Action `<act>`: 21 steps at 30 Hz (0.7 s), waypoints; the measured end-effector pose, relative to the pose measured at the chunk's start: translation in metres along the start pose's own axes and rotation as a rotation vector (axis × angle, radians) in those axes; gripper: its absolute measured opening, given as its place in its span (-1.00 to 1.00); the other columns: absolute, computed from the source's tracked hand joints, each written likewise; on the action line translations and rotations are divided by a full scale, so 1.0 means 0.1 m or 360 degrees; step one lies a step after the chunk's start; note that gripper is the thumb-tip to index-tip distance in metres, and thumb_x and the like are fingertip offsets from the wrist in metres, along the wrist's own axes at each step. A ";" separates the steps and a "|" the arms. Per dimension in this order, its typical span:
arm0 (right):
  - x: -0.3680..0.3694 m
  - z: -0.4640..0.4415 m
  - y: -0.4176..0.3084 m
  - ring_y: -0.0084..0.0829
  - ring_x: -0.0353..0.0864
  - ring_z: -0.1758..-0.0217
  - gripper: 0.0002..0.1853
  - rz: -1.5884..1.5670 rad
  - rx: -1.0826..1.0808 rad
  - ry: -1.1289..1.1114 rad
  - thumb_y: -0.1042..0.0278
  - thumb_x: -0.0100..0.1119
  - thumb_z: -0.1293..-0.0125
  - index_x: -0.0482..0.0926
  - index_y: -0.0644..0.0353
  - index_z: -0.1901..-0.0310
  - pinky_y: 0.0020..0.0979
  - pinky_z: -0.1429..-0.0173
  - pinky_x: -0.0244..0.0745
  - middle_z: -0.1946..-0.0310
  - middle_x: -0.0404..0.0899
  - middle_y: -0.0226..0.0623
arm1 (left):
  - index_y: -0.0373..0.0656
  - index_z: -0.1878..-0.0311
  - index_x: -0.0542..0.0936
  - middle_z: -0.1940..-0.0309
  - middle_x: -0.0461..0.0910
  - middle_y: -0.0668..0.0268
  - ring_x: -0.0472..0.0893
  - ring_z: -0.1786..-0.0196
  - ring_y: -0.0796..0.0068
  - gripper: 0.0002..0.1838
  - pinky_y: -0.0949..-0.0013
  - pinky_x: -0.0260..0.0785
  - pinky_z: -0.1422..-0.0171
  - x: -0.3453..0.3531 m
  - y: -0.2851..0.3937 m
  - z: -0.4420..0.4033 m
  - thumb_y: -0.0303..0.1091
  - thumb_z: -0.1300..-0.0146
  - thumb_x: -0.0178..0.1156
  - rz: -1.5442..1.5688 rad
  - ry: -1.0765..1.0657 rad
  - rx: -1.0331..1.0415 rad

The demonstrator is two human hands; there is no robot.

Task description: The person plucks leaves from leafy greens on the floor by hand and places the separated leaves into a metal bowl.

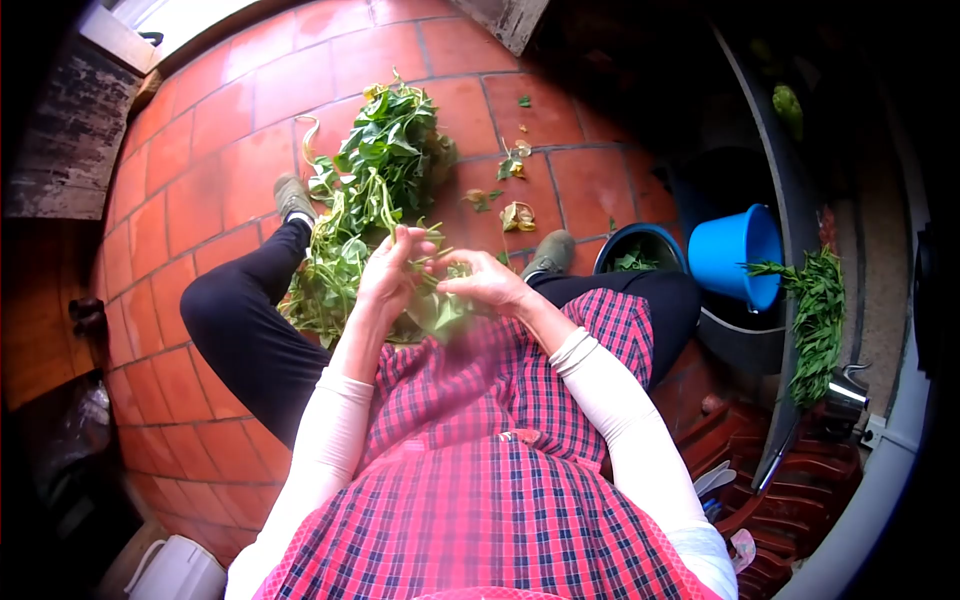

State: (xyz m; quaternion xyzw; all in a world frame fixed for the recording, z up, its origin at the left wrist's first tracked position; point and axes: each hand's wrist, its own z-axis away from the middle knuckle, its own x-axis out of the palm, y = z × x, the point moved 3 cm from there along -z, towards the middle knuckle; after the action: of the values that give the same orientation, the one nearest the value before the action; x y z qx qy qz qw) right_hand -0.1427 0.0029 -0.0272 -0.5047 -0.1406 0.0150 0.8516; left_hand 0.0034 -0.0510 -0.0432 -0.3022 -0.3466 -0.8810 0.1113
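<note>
Both hands meet above my lap, over a leafy green sprig (440,308) whose leaves hang down blurred. My left hand (388,268) is closed around its thin stems, which poke out past the fingers. From the other side, my right hand (486,284) pinches the stems with thumb and fingertips. Just beyond and to the left, a big heap of leafy greens (385,140) lies on the floor between my feet and reaches back to my lap.
Loose yellowed leaves (517,216) are scattered on the red tile floor (270,95). To my right are a metal bowl (640,243) with some greens, a blue bucket (735,258), a bunch of narrow-leaved greens (818,320) and a metal kettle (848,390). A white container (178,572) stands lower left.
</note>
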 end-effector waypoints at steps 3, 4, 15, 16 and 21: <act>-0.07 0.04 -0.01 -0.65 0.47 0.29 -0.70 0.0228 0.0264 -0.0169 0.34 0.15 -0.19 0.54 0.31 0.09 -0.58 0.23 0.38 0.33 0.55 -0.42 | -0.15 0.10 0.46 0.38 0.53 0.31 0.49 0.36 0.41 -0.64 0.34 0.38 0.21 -0.02 0.02 0.01 -0.03 -0.27 0.04 0.0055 -0.0051 -0.0020; -0.06 0.04 -0.03 -0.68 0.47 0.35 -0.73 0.0352 0.0192 -0.0128 0.30 0.10 -0.21 0.56 0.30 0.15 -0.58 0.29 0.38 0.42 0.55 -0.43 | -0.15 0.11 0.46 0.38 0.52 0.32 0.48 0.35 0.39 -0.64 0.32 0.38 0.20 -0.04 0.01 0.00 -0.03 -0.28 0.03 0.0094 -0.0053 -0.0033; -0.11 -0.15 0.10 -0.01 0.56 0.45 -0.79 0.1520 -0.0221 0.0950 0.25 0.00 -0.01 0.52 0.20 0.55 -0.10 0.36 0.44 0.58 0.53 -0.03 | -0.20 0.24 0.37 0.56 0.30 0.36 0.33 0.46 0.44 -0.75 0.33 0.31 0.17 -0.02 -0.39 -0.20 -0.19 -0.38 -0.11 0.0514 0.0240 0.0148; -0.28 -0.32 0.39 -0.04 0.57 0.45 -0.79 0.1916 -0.0315 0.1148 0.25 0.02 0.01 0.51 0.21 0.58 -0.09 0.36 0.45 0.58 0.53 -0.02 | -0.19 0.26 0.36 0.58 0.28 0.38 0.29 0.48 0.46 -0.74 0.35 0.26 0.22 -0.01 -0.35 -0.14 -0.18 -0.39 -0.14 0.0660 0.0217 0.0076; -0.86 -0.21 0.33 -0.38 0.61 0.51 -0.78 0.0835 -0.0069 0.0623 0.30 0.12 -0.09 0.60 0.30 0.40 -0.36 0.43 0.50 0.51 0.61 -0.21 | -0.14 0.30 0.34 0.62 0.21 0.39 0.21 0.50 0.46 -0.71 0.38 0.16 0.30 -0.21 -0.16 -0.05 -0.12 -0.39 -0.18 0.0836 0.0228 0.0139</act>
State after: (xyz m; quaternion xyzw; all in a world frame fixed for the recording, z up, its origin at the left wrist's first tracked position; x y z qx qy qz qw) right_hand -0.2158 -0.0128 -0.0846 -0.5351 0.1602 0.1336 0.8186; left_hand 0.0115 -0.0428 -0.0676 -0.3136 -0.2854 -0.8252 0.3730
